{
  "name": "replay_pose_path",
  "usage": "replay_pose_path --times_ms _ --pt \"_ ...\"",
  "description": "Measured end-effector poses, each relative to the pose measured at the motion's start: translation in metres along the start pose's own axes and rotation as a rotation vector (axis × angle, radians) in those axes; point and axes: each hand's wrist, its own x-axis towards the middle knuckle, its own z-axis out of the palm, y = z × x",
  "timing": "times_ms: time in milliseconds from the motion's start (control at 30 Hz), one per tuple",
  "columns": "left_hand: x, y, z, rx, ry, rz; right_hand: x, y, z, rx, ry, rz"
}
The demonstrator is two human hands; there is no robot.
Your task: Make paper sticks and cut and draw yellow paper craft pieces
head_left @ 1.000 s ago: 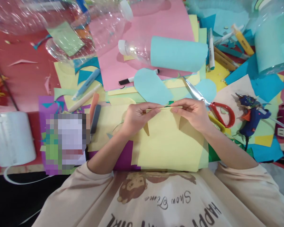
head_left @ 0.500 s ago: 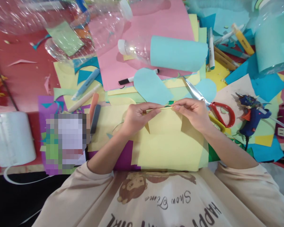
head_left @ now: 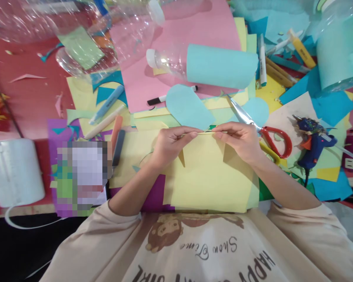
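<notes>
Both hands pinch the far edge of a pale yellow sheet of paper between thumbs and fingers. My left hand grips that edge left of its middle, and my right hand grips it a short way to the right. The sheet slopes down toward my body, over other pale papers. Just beyond the fingertips lies a light blue paper cutout with a rounded end. Scissors with red handles rest close to my right hand, blades pointing away to the left.
A clear bottle wrapped in light blue paper lies on pink paper. To the right is a blue glue gun. Markers and paper scraps are scattered about. More clear bottles lie at the far left; a white case sits near left.
The yellow sheet's surface looks flatter, and the crease across its middle is fainter. My hands have barely shifted and keep their pinch on the far edge.
</notes>
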Motion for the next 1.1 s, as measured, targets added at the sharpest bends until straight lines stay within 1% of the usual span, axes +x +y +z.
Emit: replay_pose_path --times_ms 167,300,433,667,833,1100 --pt "0.0002 0.0028 0.0 -0.076 -0.016 -0.02 0.0003 -0.0007 -0.0002 -0.019 0.02 -0.009" --pt "-0.0006 0.0031 -0.0004 -0.094 -0.027 -0.043 0.0007 -0.0002 -0.0006 -0.015 0.021 -0.03" --pt "-0.0011 0.0027 0.0003 -0.106 -0.023 -0.056 0.0012 -0.0006 -0.0006 -0.028 0.031 -0.013" --pt "-0.0009 0.0037 -0.0004 -0.113 -0.013 -0.03 0.002 -0.0022 -0.0001 -0.023 0.02 -0.03" --pt "-0.0015 0.0006 -0.0013 -0.084 -0.006 -0.015 0.002 -0.0004 -0.0006 -0.045 0.028 -0.034" --pt "-0.0026 -0.0023 -0.0006 -0.063 -0.005 -0.028 0.0013 0.0024 -0.0014 -0.012 0.002 -0.032"
